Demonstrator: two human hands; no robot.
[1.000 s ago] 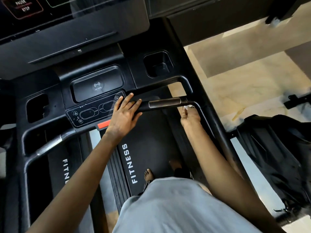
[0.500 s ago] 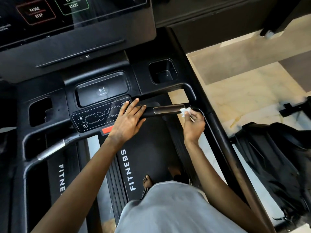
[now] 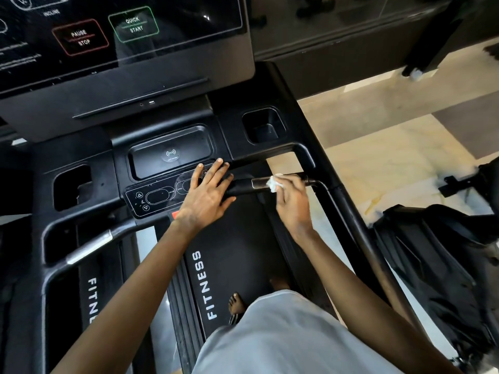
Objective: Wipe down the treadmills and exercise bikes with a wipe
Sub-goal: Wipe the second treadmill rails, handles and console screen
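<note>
I stand on a black treadmill, its console (image 3: 172,155) in front of me. My right hand (image 3: 293,201) grips a small white wipe (image 3: 274,183) and holds it against the metal sensor part of the right inner handlebar (image 3: 259,183). My left hand (image 3: 208,193) lies flat with straight fingers on the control panel (image 3: 156,197) and the left end of that handlebar. The belt (image 3: 232,255) with the word FITNESS runs below my arms.
The touchscreen (image 3: 121,28) with PAUSE STOP and QUICK START rises at the top. A cup holder (image 3: 264,125) sits right of the console, another (image 3: 71,186) at the left. The left handlebar (image 3: 89,247) is at lower left. A black machine (image 3: 442,260) stands on the tiled floor to the right.
My right hand came up from under the handlebar and now holds the wipe on top of its metal part, shifted left along it. My left hand stayed on the panel.
</note>
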